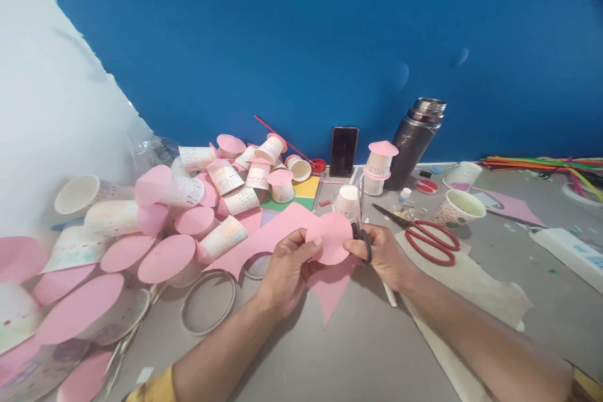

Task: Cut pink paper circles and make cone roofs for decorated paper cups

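My left hand (287,270) pinches the left edge of a pink paper circle (330,239), thumb in front and fingers curled behind it, holding it upright just above the grey table (367,345). My right hand (384,254) is closed around a pair of black-handled scissors (363,244), fingers through the loops. The handles sit against the circle's right edge, and the blades are hidden behind the paper, so I cannot tell how far they are open.

Directly beneath the circle lies a larger pink sheet (277,232) with a pointed corner aimed toward me. Just left of my left wrist, two thin rings (207,301) lie flat on the table. Just beyond my right hand, red-handled scissors (431,239) rest open on a pale cloth (471,282).

Behind the circle stands an upturned white paper cup (347,201). To the far left spreads a heap of paper cups with pink cone lids (188,213), most tipped on their sides. Against the blue wall (301,44) lean a dark phone (343,151) and a tilted metal flask (417,138), with a stack of cups capped in pink (379,166) between them. To the right stand a patterned cup (458,207) and, farther back, a bundle of coloured pipe cleaners (541,164).
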Motion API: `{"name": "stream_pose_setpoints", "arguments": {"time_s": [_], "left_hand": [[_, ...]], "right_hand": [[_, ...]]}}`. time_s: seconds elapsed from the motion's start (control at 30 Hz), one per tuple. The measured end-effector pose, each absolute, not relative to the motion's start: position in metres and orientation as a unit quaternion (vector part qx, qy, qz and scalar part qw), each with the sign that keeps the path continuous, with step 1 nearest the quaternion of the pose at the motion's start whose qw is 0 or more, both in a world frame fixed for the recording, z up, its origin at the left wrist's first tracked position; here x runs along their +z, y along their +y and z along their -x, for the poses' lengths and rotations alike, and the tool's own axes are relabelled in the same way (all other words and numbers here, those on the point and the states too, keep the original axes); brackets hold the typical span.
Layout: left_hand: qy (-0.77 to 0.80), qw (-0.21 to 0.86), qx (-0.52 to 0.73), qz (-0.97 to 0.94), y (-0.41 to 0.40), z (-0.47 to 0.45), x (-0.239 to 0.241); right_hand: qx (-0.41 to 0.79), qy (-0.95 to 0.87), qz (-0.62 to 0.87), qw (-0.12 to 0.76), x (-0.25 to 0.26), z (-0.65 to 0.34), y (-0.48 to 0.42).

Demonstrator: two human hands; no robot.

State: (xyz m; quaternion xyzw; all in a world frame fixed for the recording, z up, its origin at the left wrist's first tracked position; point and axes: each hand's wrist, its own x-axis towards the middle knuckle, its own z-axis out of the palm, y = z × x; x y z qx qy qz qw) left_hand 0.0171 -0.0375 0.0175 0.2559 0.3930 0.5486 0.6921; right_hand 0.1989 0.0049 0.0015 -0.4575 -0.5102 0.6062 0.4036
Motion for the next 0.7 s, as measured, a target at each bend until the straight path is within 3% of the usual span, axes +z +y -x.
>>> {"name": "stream_pose_setpoints", "arguments": {"time_s": [0.3,0.53,0.7], "left_hand": [[0.438,0.63,0.538,-0.349,-0.037,-0.018,0.015],[0.48,0.645,0.449,-0.39,-0.037,-0.026,0.021],[0.47,0.624,0.504,-0.368,-0.023,-0.026,0.024]], "right_hand": [[0.575,-0.504,0.46,0.451,-0.006,-0.199,0.008],[0.507,-0.514,0.448,0.527,0.001,-0.204,0.016],[0.5,-0.514,0.439,0.541,0.0,-0.209,0.02]]}}
